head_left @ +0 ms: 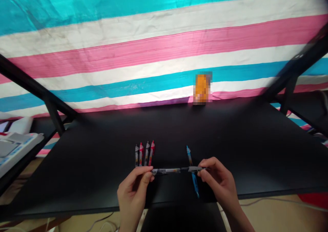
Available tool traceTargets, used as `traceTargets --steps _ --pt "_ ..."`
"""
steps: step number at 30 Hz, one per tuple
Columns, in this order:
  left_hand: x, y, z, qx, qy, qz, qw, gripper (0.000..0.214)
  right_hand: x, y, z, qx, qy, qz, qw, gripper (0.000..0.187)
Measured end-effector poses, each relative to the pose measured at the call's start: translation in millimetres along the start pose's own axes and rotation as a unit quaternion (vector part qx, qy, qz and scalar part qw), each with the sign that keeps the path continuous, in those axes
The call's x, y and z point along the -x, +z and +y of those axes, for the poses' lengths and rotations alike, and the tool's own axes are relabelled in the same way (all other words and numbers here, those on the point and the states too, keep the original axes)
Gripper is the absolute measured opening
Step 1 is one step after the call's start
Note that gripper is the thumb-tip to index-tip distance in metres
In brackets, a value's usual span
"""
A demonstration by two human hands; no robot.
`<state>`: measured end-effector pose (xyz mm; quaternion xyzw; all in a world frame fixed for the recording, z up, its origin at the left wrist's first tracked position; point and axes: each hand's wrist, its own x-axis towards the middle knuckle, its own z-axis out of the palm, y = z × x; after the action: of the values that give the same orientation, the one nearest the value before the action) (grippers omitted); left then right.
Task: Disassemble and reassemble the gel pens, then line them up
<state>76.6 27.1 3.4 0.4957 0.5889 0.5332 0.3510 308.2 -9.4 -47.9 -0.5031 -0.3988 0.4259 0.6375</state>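
A black pen [169, 170] with a clear barrel and a grey clip end is held level above the table, between my two hands. My left hand [134, 187] is closed, pinching its left end between thumb and fingers. At the grey right end, my right hand [220, 179] pinches it with thumb and forefinger. Behind the held pen, a blue pen [195, 184] lies slantwise on the table, partly covered by it. Beyond my left hand, black and red pens [140, 155] lie side by side, their lower ends hidden.
The black table [102, 133] has its near edge just below my hands. A blurred orange object [202, 88] stands at the back edge. Black metal bars [55, 112] slant up on both sides, before a striped sheet [115, 64]. A white device [17, 146] sits at the far left.
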Motion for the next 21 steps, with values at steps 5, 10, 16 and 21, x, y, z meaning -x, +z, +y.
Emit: traceTargets --steps 5,10,16,21 --pt "-2.6 -5.1 -3.5 0.009 -0.015 0.04 0.999 0.012 -2.9 -3.7 1.0 -0.07 -0.031 0.021 0.997 0.015" --pt "-11.0 -18.0 -17.7 0.009 0.01 0.045 0.999 0.013 -6.2 -3.9 1.9 -0.117 -0.059 0.055 0.99 0.012" --pt "-12.1 -21.4 -23.2 0.023 -0.005 0.037 0.999 0.011 -5.5 -2.8 1.7 -0.133 -0.058 0.059 0.988 0.011" --pt "-9.6 -18.1 -20.1 0.018 -0.011 0.028 0.999 0.011 -4.3 -3.8 2.7 -0.138 -0.057 0.045 0.988 0.009"
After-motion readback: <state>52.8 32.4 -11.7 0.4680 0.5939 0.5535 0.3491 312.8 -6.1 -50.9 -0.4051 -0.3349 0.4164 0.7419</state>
